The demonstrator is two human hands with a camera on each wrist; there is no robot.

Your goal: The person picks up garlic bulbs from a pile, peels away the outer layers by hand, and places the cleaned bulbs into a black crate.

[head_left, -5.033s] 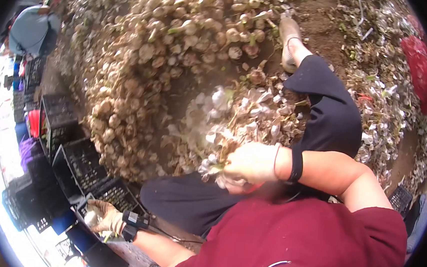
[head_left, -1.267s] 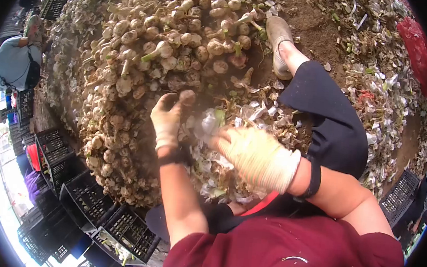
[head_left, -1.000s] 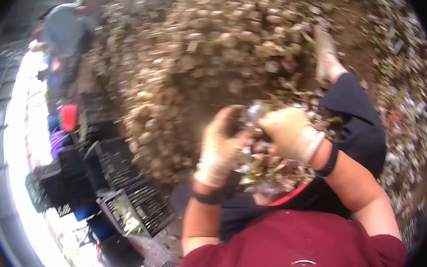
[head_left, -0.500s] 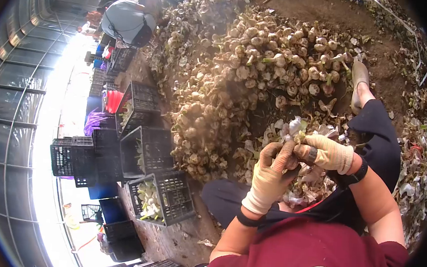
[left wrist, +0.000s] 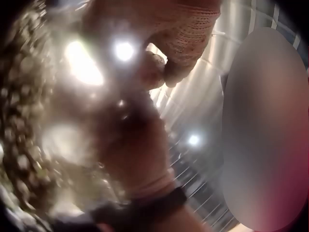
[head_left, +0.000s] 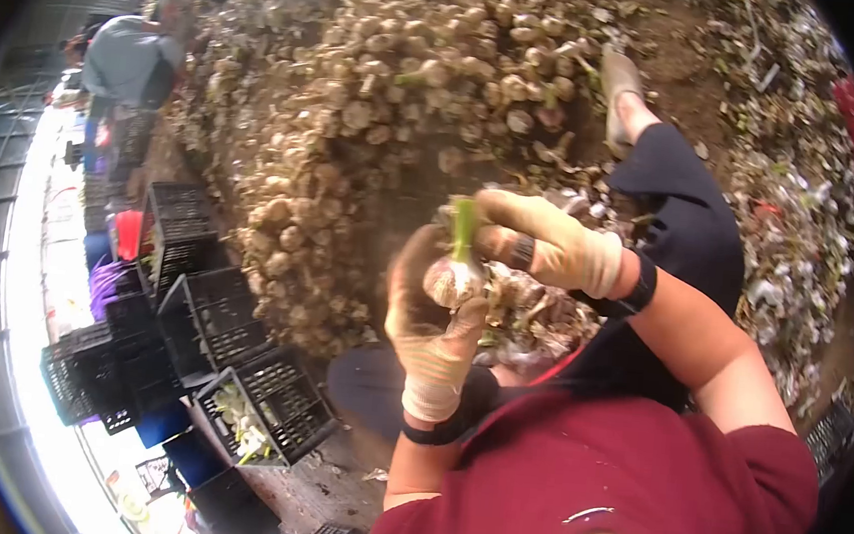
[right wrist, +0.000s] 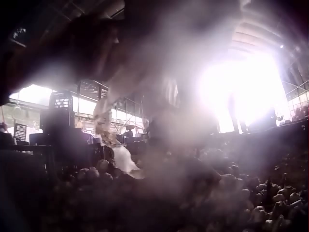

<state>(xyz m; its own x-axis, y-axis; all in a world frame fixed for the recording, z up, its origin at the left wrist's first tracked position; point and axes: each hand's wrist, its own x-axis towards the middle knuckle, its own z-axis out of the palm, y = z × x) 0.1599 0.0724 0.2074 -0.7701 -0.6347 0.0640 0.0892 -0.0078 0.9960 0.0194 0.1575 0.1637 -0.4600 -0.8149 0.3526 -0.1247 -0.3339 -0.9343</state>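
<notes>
A garlic bulb (head_left: 453, 284) with a green stem stub stands upright between my gloved hands in the head view. My left hand (head_left: 430, 353) cups it from below, thumb on the near side and fingers curled behind. The gloved right hand (head_left: 554, 245) comes from the right, with thumb and curled forefinger pinching at the green stem (head_left: 463, 230). A dark band (head_left: 522, 251) circles its thumb. Glare and blur obscure the hands in the left wrist view. Haze covers most of the right wrist view.
A large heap of garlic bulbs (head_left: 292, 196) spreads ahead and left. Loose white skins (head_left: 543, 321) lie below my hands. Black crates (head_left: 281, 401) stand at left, one with trimmed garlic (head_left: 244, 423). A person in a pale top (head_left: 127, 58) bends at far left.
Earlier the left hand was at a crate with a pale bulb, then at the heap. Both hands then met; the bulb now shows whiter, stem up. The head view has swung about.
</notes>
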